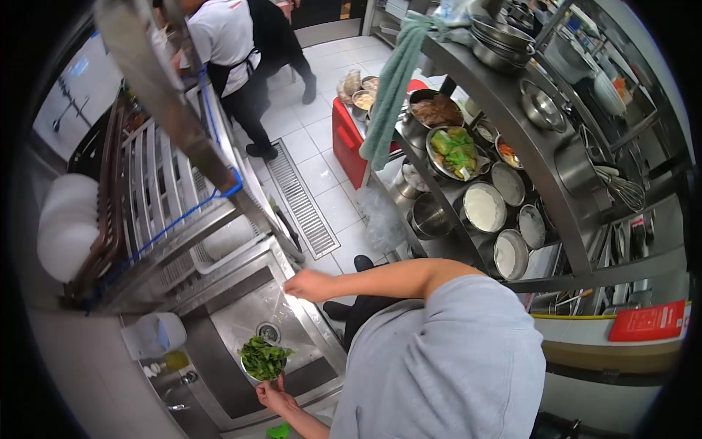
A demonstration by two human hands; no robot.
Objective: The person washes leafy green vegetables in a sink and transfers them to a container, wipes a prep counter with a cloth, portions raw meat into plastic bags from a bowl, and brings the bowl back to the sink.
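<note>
My left hand (275,396) grips the rim of a round bowl heaped with dark leafy greens (264,358), held over the steel sink (245,301). The bowl is mostly hidden under the leaves. My right hand (310,285) is closed above the sink's near rim, apart from the greens; what its fingers hold, if anything, is too small to tell. Near the bowl, the round drain (268,333) shows in the wet sink floor.
A faucet (177,407) and white plastic container (154,335) stand beyond the sink. A slatted metal rack (164,175) rises beside it. Behind me are shelves with bowls of food (485,207). Two people (228,44) stand farther off, near a floor grate (303,201).
</note>
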